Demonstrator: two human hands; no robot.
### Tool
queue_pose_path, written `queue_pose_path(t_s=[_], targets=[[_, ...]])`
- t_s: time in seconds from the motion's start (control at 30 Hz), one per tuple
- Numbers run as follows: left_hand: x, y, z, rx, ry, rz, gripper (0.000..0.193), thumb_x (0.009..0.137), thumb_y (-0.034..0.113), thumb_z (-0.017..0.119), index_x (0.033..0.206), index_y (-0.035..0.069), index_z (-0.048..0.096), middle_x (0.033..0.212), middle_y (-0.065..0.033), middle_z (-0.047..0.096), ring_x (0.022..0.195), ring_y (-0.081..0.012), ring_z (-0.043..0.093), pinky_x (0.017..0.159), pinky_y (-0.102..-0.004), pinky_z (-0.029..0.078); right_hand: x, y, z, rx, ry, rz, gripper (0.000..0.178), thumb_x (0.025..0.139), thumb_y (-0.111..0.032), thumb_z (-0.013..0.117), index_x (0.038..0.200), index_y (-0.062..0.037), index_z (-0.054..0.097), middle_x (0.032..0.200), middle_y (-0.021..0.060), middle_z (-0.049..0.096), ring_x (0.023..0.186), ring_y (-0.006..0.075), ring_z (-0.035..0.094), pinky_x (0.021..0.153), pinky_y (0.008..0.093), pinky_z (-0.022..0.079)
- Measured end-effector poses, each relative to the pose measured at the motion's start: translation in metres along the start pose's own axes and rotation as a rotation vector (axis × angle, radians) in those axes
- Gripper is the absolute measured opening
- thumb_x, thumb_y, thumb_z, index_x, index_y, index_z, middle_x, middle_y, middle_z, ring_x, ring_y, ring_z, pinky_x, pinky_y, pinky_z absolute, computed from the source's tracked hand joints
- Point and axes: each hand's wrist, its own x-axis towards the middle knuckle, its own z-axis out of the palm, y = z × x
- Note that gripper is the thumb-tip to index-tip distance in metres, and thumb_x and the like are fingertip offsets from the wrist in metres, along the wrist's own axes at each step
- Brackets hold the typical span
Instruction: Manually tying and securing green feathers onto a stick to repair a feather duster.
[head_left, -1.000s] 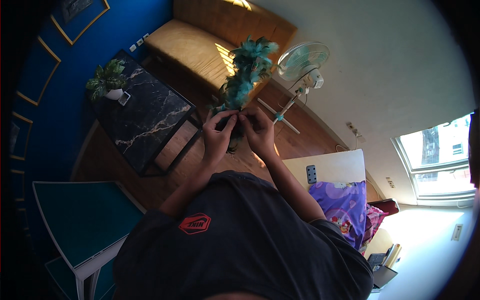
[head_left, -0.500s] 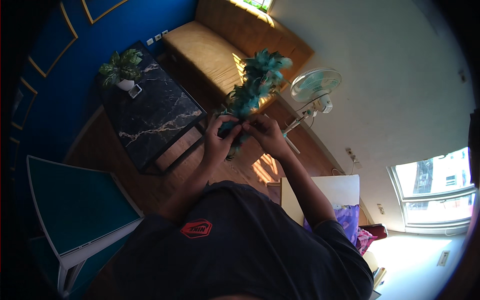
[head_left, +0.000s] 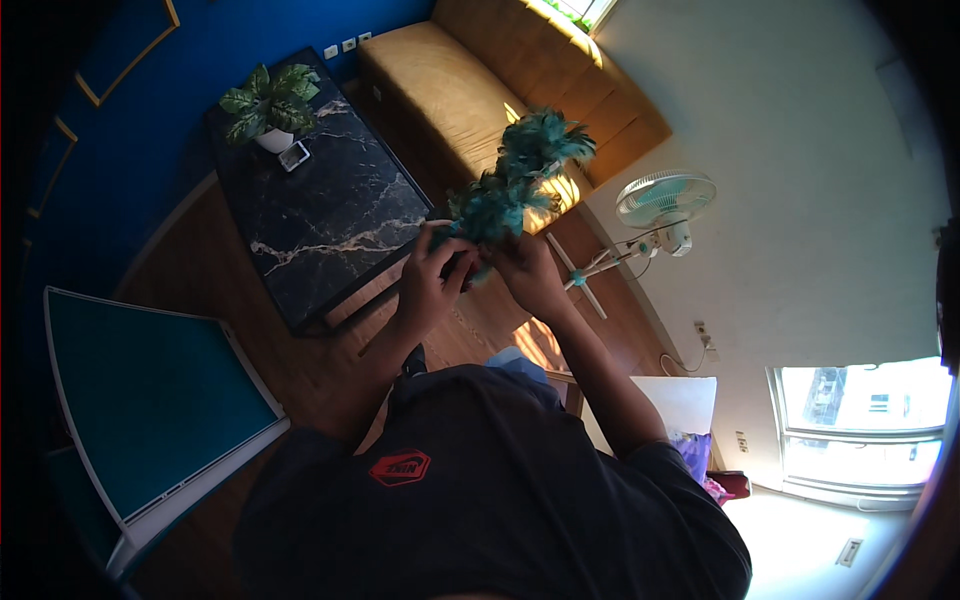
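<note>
A fluffy teal feather duster [head_left: 515,178] rises from between my hands and leans toward the upper right. Its lower end is gripped by my left hand [head_left: 432,278], whose thumb and fingers are bent together around it. My right hand [head_left: 530,270] is closed at the same lower end, just beside the left, with its fingertips mostly hidden in shadow and feathers. No handle can be made out, since the hands and feathers cover that part.
Ahead on the left stands a black marble table [head_left: 335,205] with a potted plant [head_left: 270,105] and a small framed object [head_left: 294,156]. Beyond is a tan bench [head_left: 440,75]; a standing fan [head_left: 665,205] is at right. A green folding panel [head_left: 160,400] stands near left.
The view has shifted, so the room appears moved to the right. My hands stay on the duster's lower end; the right hand has curled further in under the feathers.
</note>
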Motion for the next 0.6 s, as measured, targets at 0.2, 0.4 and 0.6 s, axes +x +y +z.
queue_pose_path(t_s=[0.2, 0.4, 0.6], targets=[[0.040, -0.017, 0.035, -0.045, 0.021, -0.031, 0.007, 0.095, 0.006, 0.069, 0.101, 0.001, 0.067, 0.111, -0.0136, 0.058, 0.085, -0.0268, 0.071, 0.070, -0.0358, 0.057, 0.031, 0.030, -0.018, -0.013, 0.194, 0.175, 0.011, 0.092, -0.007, 0.064, 0.097, 0.0027, 0.062, 0.082, 0.0080, 0.069, 0.080, 0.0148, 0.068, 0.073, 0.0298, 0.053], [0.105, -0.033, 0.099, 0.080, 0.038, -0.001, 0.007, 0.092, 0.004, 0.069, 0.098, 0.001, 0.067, 0.106, -0.0146, 0.059, 0.088, -0.0302, 0.070, 0.071, -0.0378, 0.055, 0.079, 0.080, -0.074, 0.257, 0.232, 0.187, 0.010, 0.091, -0.005, 0.066, 0.097, 0.0010, 0.062, 0.080, 0.0069, 0.068, 0.081, 0.0133, 0.068, 0.073, 0.0284, 0.053], [0.190, -0.043, 0.165, 0.236, 0.051, 0.035, 0.009, 0.090, 0.005, 0.071, 0.097, 0.001, 0.068, 0.104, -0.0156, 0.060, 0.090, -0.0361, 0.067, 0.075, -0.0419, 0.054, 0.137, 0.113, -0.137, 0.480, 0.280, 0.063, 0.008, 0.095, -0.001, 0.068, 0.101, 0.0015, 0.064, 0.091, 0.0063, 0.070, 0.083, 0.0117, 0.067, 0.075, 0.0277, 0.053]])
